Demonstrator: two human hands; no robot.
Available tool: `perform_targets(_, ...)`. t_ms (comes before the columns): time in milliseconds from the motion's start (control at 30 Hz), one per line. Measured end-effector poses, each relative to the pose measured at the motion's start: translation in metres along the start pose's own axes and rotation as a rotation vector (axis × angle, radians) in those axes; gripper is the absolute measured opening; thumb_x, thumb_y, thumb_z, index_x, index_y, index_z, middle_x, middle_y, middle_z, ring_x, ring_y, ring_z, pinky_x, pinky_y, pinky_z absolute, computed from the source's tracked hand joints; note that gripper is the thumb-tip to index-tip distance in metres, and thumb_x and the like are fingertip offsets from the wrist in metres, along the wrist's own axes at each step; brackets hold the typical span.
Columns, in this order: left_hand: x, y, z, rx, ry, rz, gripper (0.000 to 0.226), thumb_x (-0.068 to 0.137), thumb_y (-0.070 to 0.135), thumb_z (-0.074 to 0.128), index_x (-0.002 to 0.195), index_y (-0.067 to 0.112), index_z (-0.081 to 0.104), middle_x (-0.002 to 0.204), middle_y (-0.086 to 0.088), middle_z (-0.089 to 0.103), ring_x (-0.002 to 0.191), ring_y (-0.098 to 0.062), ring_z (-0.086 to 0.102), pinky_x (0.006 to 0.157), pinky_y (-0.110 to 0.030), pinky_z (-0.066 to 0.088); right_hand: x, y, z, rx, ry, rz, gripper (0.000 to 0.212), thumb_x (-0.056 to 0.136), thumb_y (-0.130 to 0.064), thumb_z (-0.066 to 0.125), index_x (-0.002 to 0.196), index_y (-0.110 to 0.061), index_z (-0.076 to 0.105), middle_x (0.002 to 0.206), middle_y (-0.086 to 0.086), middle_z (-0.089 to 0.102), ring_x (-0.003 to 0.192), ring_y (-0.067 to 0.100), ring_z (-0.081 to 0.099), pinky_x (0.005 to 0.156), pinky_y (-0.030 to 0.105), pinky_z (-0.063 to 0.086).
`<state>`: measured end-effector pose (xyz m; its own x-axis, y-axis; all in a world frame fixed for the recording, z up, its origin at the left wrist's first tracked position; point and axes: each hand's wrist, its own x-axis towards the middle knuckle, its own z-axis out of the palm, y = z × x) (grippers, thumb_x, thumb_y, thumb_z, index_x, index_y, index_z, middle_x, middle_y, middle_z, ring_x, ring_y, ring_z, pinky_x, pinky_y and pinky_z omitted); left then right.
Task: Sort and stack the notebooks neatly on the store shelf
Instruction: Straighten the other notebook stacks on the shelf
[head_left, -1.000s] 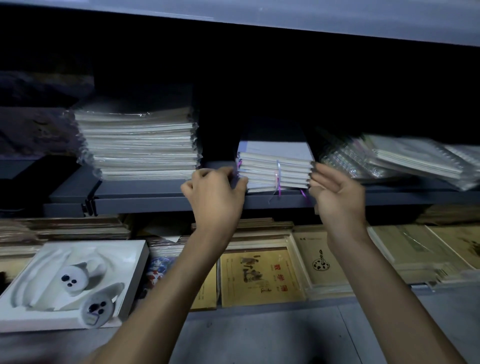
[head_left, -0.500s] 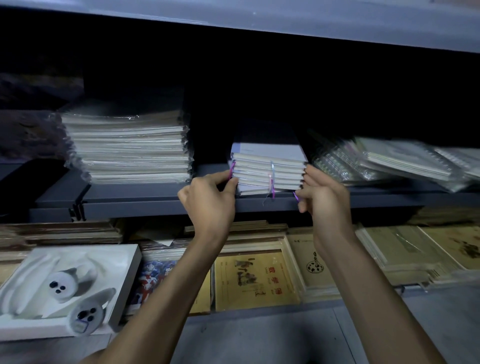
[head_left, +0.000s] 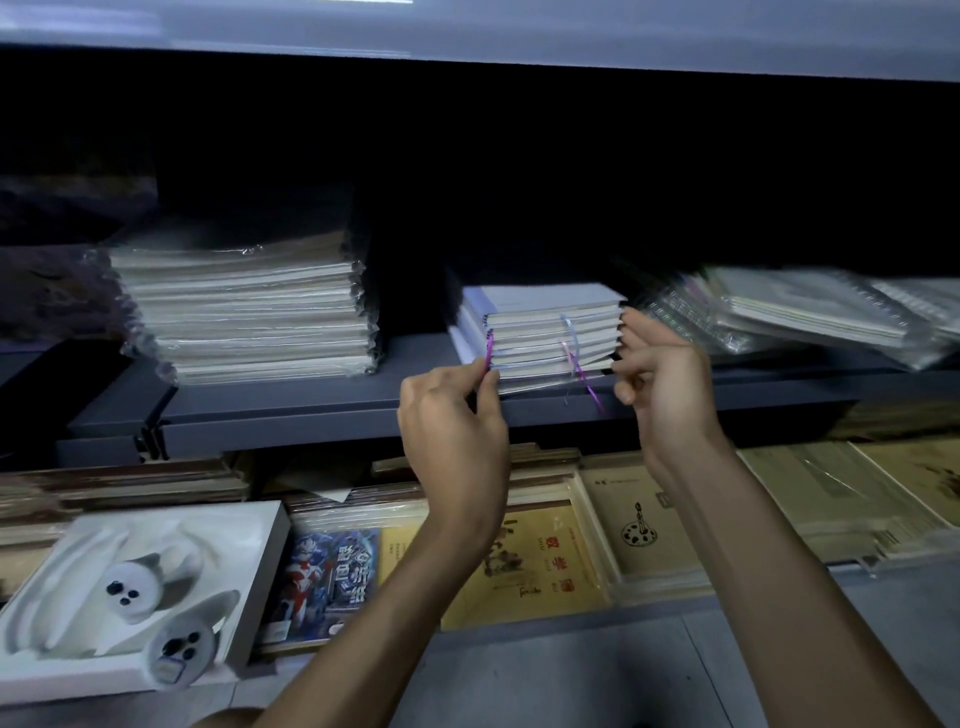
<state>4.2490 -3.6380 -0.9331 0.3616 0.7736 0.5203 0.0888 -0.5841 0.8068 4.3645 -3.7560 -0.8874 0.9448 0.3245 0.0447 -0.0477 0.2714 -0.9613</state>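
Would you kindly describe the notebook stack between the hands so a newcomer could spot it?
Look at the grey middle shelf. Between the plastic-wrapped pile at left and the slumped wrapped notebooks at right sits a small stack of notebooks. Only it has a lilac cover and purple ribbons dangling in front.

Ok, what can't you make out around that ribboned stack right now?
Head view only:
- Space behind the ribboned stack: lost in darkness.
- Spiral notebooks on the right: motion-blurred, cut by the frame edge; count unreadable.
- Left hand: whether it pinches the purple ribbon or the covers; its own fingers hide the contact.
- Right hand: curled fingers by the stack's end; contact unclear.
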Motion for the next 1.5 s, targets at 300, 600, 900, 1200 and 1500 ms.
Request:
perform_targets(300, -0.003, 0.001, -0.008, 0.099, -0.047, 0.009, 0.028, 0.093, 0.020, 0.078, 0.121, 0.019, 0.078, 0.100, 0.005, 0.076, 0.102, -0.022, 0.067, 0.089, -0.050, 0.057, -0.004, 0.001, -0.005, -0.162, 0.014, -0.015, 0.062, 0.082, 0.010, 0.048, 0.138, -0.011, 0.062, 0.135, 0.008, 0.065, 0.061, 0.019, 0.052, 0.043, 0.019, 0.037)
perform_targets(600, 0.002, 0.005, -0.017, 0.197, -0.058, -0.050, 0.024, 0.094, 0.038, 0.077, 0.114, 0.024, 0.080, 0.104, 0.011, 0.077, 0.104, -0.016, 0.062, 0.084, -0.045, 0.057, -0.002, 0.001, -0.006, -0.135, 0.038, 0.026, 0.060, 0.080, 0.009, 0.046, 0.125, -0.022, 0.070, 0.120, 0.005, 0.074, 0.077, 0.032, 0.057, 0.044, 0.021, 0.042)
perform_targets(900, 0.004, 0.003, -0.014, 0.017, -0.061, -0.205, 0.021, 0.095, 0.028, 0.078, 0.115, 0.021, 0.081, 0.100, 0.008, 0.077, 0.081, -0.003, 0.067, 0.068, -0.023, 0.053, -0.018, 0.000, 0.013, 0.031, 0.121, 0.087, 0.062, 0.081, 0.015, 0.043, 0.124, -0.019, 0.070, 0.118, 0.000, 0.073, 0.088, 0.020, 0.066, 0.044, 0.021, 0.043)
perform_targets(1200, -0.003, -0.003, -0.008, -0.320, -0.046, -0.399, 0.029, 0.098, 0.012, 0.071, 0.127, 0.016, 0.075, 0.094, 0.001, 0.077, 0.078, -0.007, 0.071, 0.084, -0.035, 0.063, -0.030, -0.005, 0.024, 0.051, 0.183, 0.106, 0.056, 0.083, 0.011, 0.045, 0.120, -0.021, 0.072, 0.107, -0.003, 0.073, 0.079, 0.015, 0.064, 0.046, 0.022, 0.043)
perform_targets(1500, -0.018, 0.007, -0.008, -0.451, -0.123, -0.408, 0.061, 0.096, -0.001, 0.061, 0.150, 0.028, 0.052, 0.083, -0.014, 0.074, 0.068, -0.011, 0.062, 0.064, -0.016, 0.053, -0.039, -0.003, 0.023, 0.013, 0.128, 0.123, 0.060, 0.084, 0.010, 0.047, 0.128, -0.025, 0.068, 0.114, -0.006, 0.071, 0.065, 0.016, 0.052, 0.045, 0.022, 0.035)
